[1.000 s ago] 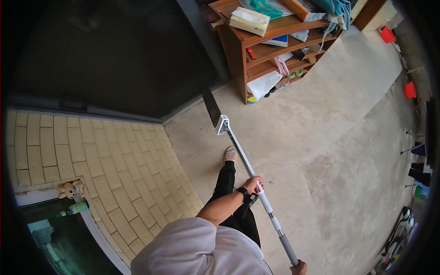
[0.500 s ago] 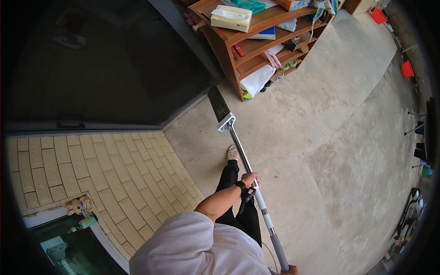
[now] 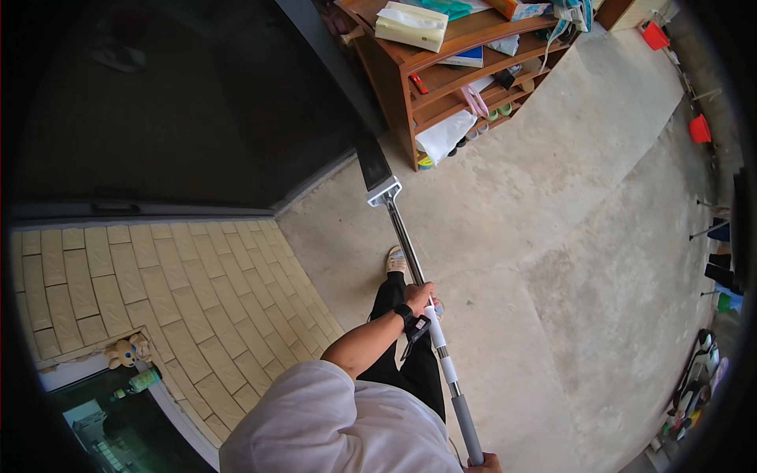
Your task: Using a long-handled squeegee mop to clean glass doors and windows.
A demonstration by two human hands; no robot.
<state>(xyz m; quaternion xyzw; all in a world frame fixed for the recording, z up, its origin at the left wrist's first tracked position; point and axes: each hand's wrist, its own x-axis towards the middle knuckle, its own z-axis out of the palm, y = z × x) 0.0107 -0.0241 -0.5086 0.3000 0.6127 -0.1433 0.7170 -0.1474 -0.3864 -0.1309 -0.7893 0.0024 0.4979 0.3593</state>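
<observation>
While left hand [image 3: 419, 295] and right hand [image 3: 490, 463] curl round the mop [image 3: 433, 323], steering its far end [image 3: 382, 191] seems underway; moving needs both.

On my feed I see one long-handled mop [image 3: 438, 335], in one piece. Its dark, narrow, flat head [image 3: 373, 164] sits just left of the brown wooden shelf's [image 3: 384, 94] nearest bottom corner, near but apart. I can't tell whether it presses flat. A white bracket [image 3: 384, 191] joins the head to a shiny metal pole with white sleeves. The pole slants away from the shelf, down and rightward, ending in a grey grip [image 3: 467, 430], well apart from it.
</observation>
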